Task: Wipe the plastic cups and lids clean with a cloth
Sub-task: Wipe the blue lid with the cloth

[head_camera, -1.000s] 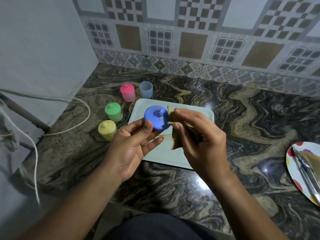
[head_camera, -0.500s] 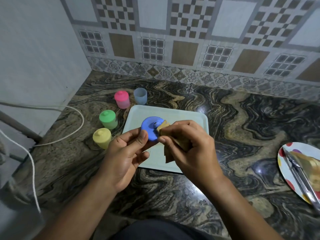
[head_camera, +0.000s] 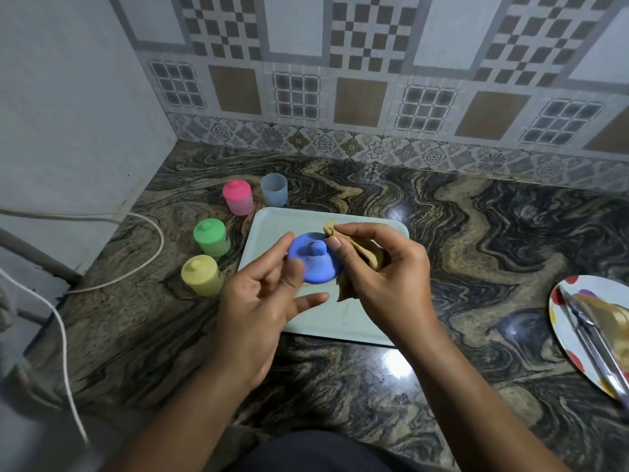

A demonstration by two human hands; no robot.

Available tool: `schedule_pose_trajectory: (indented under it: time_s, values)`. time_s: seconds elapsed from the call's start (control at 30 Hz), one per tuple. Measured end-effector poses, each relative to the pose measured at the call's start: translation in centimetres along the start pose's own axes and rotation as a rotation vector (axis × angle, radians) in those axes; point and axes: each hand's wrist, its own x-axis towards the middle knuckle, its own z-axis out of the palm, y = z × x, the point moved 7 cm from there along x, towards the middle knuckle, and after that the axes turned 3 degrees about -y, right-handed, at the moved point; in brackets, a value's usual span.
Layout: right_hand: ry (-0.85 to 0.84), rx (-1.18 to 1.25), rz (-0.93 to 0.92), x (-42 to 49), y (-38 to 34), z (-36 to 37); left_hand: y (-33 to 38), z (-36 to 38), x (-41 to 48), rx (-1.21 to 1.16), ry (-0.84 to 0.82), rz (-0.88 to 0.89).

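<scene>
Blue lid (head_camera: pixel 315 264), knob facing up, is held in the air above a pale tray (head_camera: pixel 340 323) on the marbled table (head_camera: pixel 459 267). The left hand (head_camera: pixel 258 301) pinches its left edge between thumb and forefinger, the other fingers spread loosely. The right hand (head_camera: pixel 384 277) has its fingers curled tight round a bunched tan cloth (head_camera: pixel 362 255), which touches the lid's right rim. At the near right edge sits a spotted plate (head_camera: pixel 563 330) carrying metal tongs (head_camera: pixel 592 338). Left of the tray stand lidded yellow (head_camera: pixel 200 274) and green (head_camera: pixel 211 237) cups; farther back are a lidded pink cup (head_camera: pixel 237 197) and an open blue cup (head_camera: pixel 274 189) below the tiled wall (head_camera: pixel 374 80).
</scene>
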Motion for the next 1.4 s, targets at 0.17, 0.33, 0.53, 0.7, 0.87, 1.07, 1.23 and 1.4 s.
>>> schedule_pose_trajectory:
  time_s: [0.17,0.33,0.53,0.7,0.87,1.07,1.23,1.4]
  values:
    - [-0.095,0.011,-0.021,-0.3,0.4,0.7,0.2,-0.3,0.2,-0.01,0.053,0.066]
    - [-0.133,-0.015,-0.096,-1.4,-0.9,0.6,0.7,-1.2,0.7,-0.004,0.062,0.055]
    - [-0.055,-0.109,-0.128,-0.3,-1.3,0.0,0.0,-0.7,0.6,0.007,-0.037,0.012]
    - [-0.02,0.054,0.035,0.0,-0.3,0.6,-0.1,-0.6,0.4,-0.002,0.029,0.077]
    - [-0.007,0.094,0.031,-0.2,-0.7,0.4,0.0,-0.2,0.2,0.022,0.03,0.138]
    - [-0.076,-0.055,-0.107,-0.7,-1.1,0.8,0.3,-1.1,0.7,-0.107,0.046,0.091]
    - [-0.001,-0.023,0.007,0.3,-0.5,0.3,0.0,-0.7,0.4,-0.05,-0.053,0.041]
    - [-0.028,0.077,0.089,0.2,-1.0,0.4,0.4,-0.5,0.5,0.04,-0.034,0.074]
